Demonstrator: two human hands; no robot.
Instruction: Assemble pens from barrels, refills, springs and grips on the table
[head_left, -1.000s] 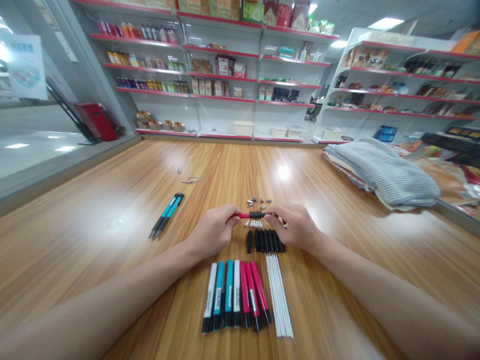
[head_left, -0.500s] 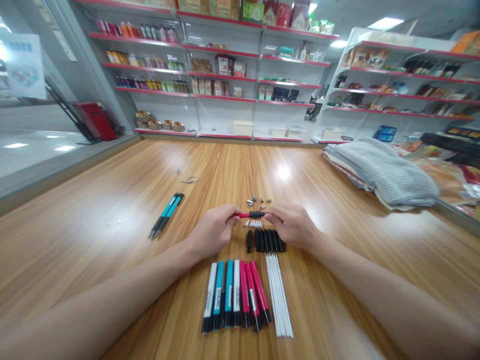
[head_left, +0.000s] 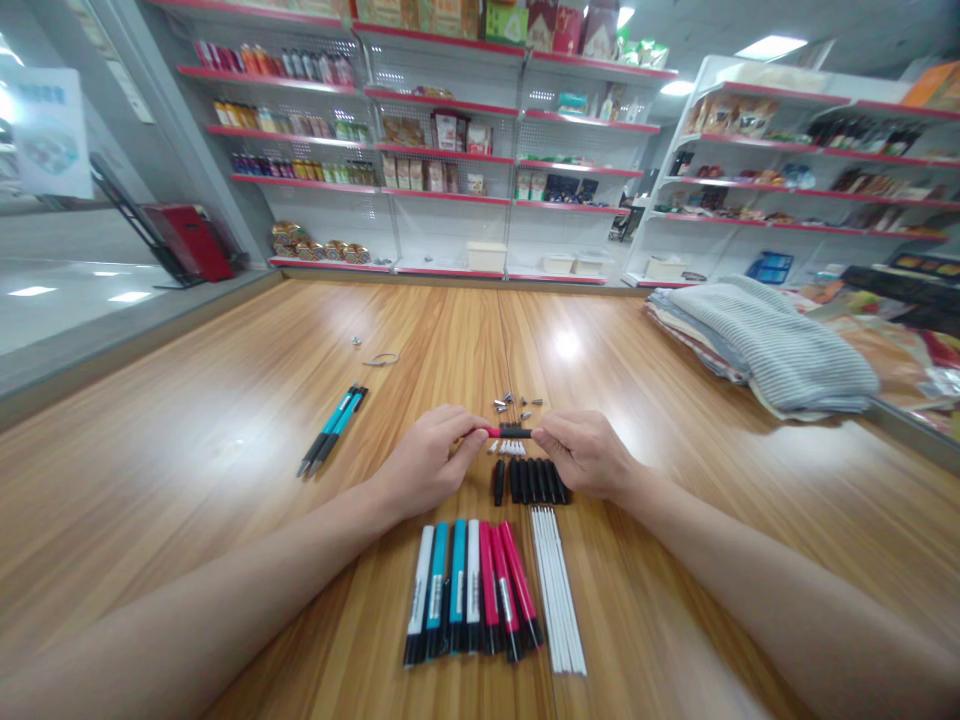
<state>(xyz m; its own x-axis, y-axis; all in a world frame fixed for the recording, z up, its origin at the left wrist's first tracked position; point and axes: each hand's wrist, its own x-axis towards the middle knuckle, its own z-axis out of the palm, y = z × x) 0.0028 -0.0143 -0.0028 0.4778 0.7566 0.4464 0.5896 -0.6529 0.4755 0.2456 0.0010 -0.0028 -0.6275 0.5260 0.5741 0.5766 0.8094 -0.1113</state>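
Head view: nearest, the forearms run out of frame at the lower edges, flanking a row of white, blue and red pen barrels (head_left: 472,590) and a bundle of thin white refills (head_left: 559,595) on the counter (head_left: 262,640). Beyond these lie black grips (head_left: 536,482), then small white pieces (head_left: 512,448). The red-and-black pen body (head_left: 514,434) is held level above this area, between the hands. The left hand (head_left: 435,460) is clamped on the red end; the right hand (head_left: 589,452) is clamped on the black end. Compared with half a second ago, the left fingertips are closer to the black section and less red is exposed. This suggests a regrip near the joint, for firmer control of both parts. Both ends are hidden by fingers; whether the joint is fully seated cannot be determined. Thin parts behind the pen body are partly covered and hard to identify. Farther off lie metal tips (head_left: 517,402); goods on the background shelves (head_left: 450,195) are too blurred to read.
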